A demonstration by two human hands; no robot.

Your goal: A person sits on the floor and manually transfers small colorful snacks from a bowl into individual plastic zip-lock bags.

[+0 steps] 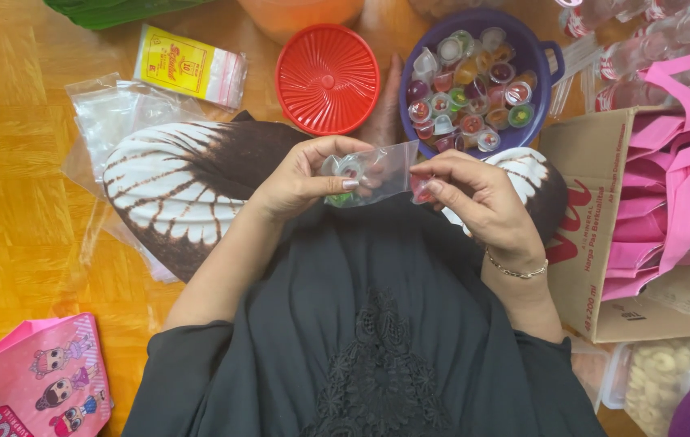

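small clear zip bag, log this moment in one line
left hand holds small clear plastic zip bag | right hand pinches its other edge | jelly cups inside | purple bowl of jelly cups behind

Bright, even light; glare on the wooden floor [13, 202] at left; far edges perhaps slightly soft, shadows faint.

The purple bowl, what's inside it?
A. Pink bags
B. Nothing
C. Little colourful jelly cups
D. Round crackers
C: the purple bowl is heaped with little colourful jelly cups; the pink bags sit in the cardboard box beside it.
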